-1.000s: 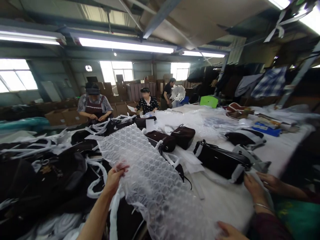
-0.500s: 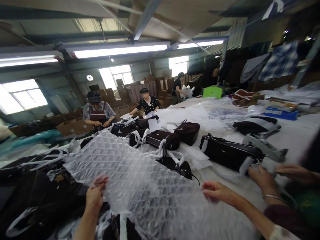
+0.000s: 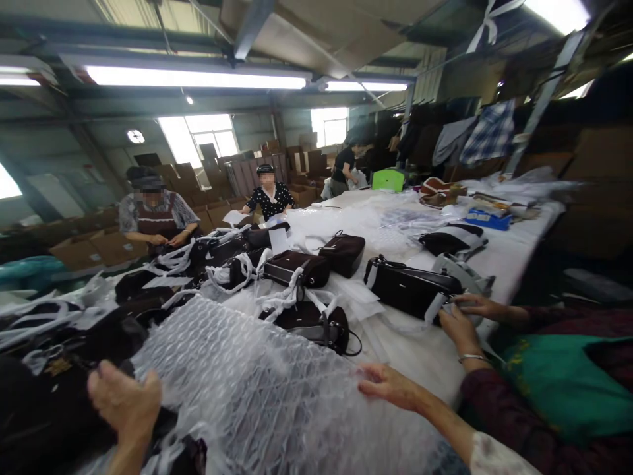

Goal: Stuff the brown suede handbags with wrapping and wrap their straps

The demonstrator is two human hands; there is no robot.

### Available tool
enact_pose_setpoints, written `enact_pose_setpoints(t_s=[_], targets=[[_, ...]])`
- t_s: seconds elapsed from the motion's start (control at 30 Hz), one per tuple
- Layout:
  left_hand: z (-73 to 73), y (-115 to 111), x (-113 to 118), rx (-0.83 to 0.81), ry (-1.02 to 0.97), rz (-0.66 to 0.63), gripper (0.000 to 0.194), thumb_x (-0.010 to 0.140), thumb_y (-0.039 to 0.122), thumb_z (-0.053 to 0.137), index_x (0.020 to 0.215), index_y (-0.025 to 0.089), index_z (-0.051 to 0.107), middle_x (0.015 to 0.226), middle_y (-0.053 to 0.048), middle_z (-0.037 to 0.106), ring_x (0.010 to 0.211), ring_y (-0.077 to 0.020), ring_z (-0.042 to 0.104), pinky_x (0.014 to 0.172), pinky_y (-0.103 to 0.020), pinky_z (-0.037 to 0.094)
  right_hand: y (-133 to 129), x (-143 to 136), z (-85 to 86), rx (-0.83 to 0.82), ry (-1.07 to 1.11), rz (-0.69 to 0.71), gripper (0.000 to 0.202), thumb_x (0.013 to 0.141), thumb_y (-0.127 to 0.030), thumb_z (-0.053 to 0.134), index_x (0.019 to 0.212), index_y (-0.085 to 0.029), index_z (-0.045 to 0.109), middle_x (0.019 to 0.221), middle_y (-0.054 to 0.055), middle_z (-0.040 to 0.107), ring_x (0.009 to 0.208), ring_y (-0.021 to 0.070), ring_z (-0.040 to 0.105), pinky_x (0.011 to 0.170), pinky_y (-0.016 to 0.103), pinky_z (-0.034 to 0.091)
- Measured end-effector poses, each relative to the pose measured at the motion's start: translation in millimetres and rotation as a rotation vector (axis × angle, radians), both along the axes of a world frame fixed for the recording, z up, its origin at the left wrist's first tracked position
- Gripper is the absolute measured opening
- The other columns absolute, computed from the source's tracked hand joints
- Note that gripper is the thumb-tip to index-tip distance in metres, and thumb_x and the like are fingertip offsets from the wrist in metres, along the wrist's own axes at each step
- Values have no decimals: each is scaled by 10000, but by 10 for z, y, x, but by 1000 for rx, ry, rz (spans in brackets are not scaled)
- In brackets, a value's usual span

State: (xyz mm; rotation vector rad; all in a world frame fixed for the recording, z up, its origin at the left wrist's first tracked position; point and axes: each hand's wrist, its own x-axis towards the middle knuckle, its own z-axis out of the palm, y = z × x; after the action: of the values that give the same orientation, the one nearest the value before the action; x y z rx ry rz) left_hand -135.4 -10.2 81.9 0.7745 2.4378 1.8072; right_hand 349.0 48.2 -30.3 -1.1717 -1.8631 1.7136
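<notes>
A clear bubble wrap sheet (image 3: pixel 257 376) is spread before me over the near part of the table. My left hand (image 3: pixel 126 402) is off the sheet's left side, thumb and fingers apart, with nothing in it. Beneath and beside this hand is a heap of black bags (image 3: pixel 39 396), one with a gold star-shaped charm (image 3: pixel 58 365). At the sheet's right edge, my right hand (image 3: pixel 390 386) has its fingertips closed on the film, somewhat blurred. Just beyond the sheet lies a dark handbag (image 3: pixel 309 323) with white-wrapped handles.
On my right, a co-worker's hands (image 3: pixel 462 320) touch a long black bag (image 3: pixel 410 287). Across the table a person in an apron (image 3: pixel 158 214) handles something small. Further back are a blue tray (image 3: pixel 487 219), a green plastic panel (image 3: pixel 388 180) and cardboard boxes (image 3: pixel 96 247).
My left hand has come off the bubble wrap and moved left, its fingers spreading. The sheet has settled lower. The view has turned to the right, showing more of the co-worker there.
</notes>
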Motion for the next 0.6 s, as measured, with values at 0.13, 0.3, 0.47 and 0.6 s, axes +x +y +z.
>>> enact_pose_setpoints(t_s=[0.13,0.3,0.47,0.6], targets=[[216,330,1214,-91,494,-882,387,818,245,622,1197,182,666,1345,-153,619,1393,-408,420,1223,-579,211,-10,-178,224,108,-11,-10,323,836,-537,538,854,-216,564,695,-23,584,658,155,579,685,298,481],[92,547,2572,-447,748,-1554,189,826,112,651,974,198,732,1039,-120,754,1105,-332,669,1127,-499,368,-122,-204,552,276,-82,18,273,927,-446,479,765,-227,488,700,-20,595,655,139,575,640,262,441],[-66,531,2764,-579,812,-1656,191,945,199,550,790,198,662,801,-84,729,747,-264,704,667,-313,446,-266,-132,540,457,-220,-23,257,969,-389,408,807,-224,520,705,0,611,630,156,554,606,291,351],[-140,459,2775,-644,831,-1649,220,924,182,530,737,198,644,741,-76,706,715,-261,681,609,-314,362,-373,-139,323,597,-337,-115,253,996,-343,390,866,-222,570,747,39,674,651,185,587,604,320,291]])
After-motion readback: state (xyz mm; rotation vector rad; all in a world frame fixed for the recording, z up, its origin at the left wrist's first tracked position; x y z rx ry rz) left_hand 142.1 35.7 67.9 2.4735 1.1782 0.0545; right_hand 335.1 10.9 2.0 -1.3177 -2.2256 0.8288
